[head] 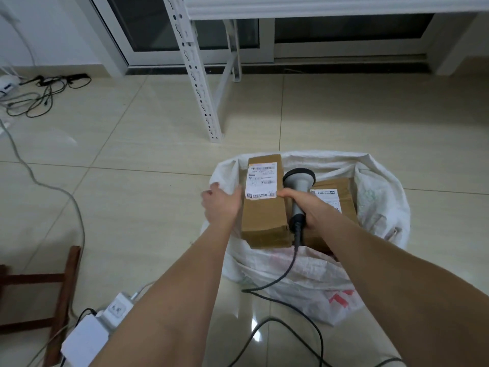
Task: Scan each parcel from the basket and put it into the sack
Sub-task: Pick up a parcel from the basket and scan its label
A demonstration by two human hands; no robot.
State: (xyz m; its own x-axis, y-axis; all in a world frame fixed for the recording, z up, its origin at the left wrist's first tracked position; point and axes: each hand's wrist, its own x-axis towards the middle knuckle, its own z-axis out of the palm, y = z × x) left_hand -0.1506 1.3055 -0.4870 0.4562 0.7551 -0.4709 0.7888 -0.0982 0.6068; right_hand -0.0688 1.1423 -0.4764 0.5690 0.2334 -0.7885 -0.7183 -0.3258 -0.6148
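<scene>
While both forearms reach forward from 6 o'clock, the left hand (221, 205) lies along the left face of the parcel (264, 221). Its fingers are stretched out rather than curled, pressing the cardboard just beside the sack's rim, with the thumb up at the box's top edge. The right hand (307, 206) is clenched round the grey handle of the scanner (299, 177), its head pointing toward 12 o'clock and its thumb touching the right edge of the parcel's white label (261, 180). The parcel sits in the open mouth of the white sack (383, 197), label up, at the left of the opening. A second parcel (344, 184) (also labelled, partly hidden by the right wrist) lies lower in the sack at 3 o'clock from the first. The scanner's dark cable (289, 268) drops from the handle over the near rim and loops across the floor toward 6 o'clock. The floor (132, 154) is glossy pale tile. At 12 o'clock stands a white perforated shelf upright (197, 86), with a sliding glass door (148, 22) behind it. A tangle of black cables (39, 94) lies at 10 o'clock, and a dark wooden stool (63, 287) and a white power adapter (84, 343) sit at 8 o'clock.
</scene>
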